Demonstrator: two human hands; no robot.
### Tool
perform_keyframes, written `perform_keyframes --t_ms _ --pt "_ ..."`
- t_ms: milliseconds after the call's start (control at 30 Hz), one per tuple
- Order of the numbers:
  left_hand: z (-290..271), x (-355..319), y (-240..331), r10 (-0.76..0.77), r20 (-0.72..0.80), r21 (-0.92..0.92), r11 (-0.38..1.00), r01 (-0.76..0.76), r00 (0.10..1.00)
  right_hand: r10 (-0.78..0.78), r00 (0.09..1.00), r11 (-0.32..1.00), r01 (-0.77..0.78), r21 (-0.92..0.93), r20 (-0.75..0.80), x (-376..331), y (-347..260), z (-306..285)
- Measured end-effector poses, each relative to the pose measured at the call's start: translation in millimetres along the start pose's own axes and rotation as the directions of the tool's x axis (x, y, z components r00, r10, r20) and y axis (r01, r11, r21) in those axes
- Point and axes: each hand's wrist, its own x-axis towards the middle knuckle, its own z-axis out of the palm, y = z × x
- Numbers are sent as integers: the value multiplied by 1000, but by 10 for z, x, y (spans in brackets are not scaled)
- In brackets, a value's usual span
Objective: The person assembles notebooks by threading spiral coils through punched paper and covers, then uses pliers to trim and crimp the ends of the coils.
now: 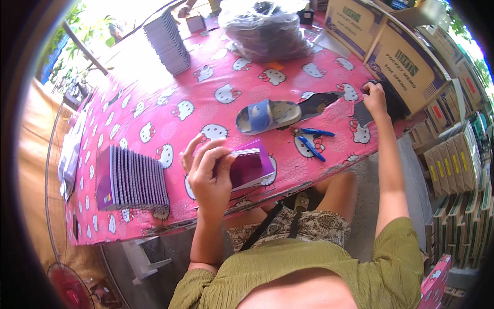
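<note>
Left hand (210, 172) pinching purple notebook (250, 166) near surface (206, 98) edge, could slip off; right hand (374, 98) stretched away, pressing dark sheet (363, 113)

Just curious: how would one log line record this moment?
left hand: holds purple spiral notebook | right hand: on dark sheets | table: pink patterned cloth

A small purple spiral-bound notebook (250, 166) is held tilted above the near edge of the pink cat-patterned surface (206, 92), its pale page edges turned upward and its glossy cover facing right. It is gripped at its left side by the left hand (208, 172). A dark flat sheet (364, 112) at the far right of the surface is pressed under the right hand (375, 98).
</note>
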Motion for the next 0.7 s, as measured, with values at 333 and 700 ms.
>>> perform_keyframes --t_ms 333,700 --pt "-43 -16 11 -50 23 -55 997 51 998 -368 928 437 109 893 67 -1377 -2561 -889" --pt "-22 -28 3 27 -10 -61 998 -28 1000 -600 776 415 93 905 195 -1139 -2567 -961"
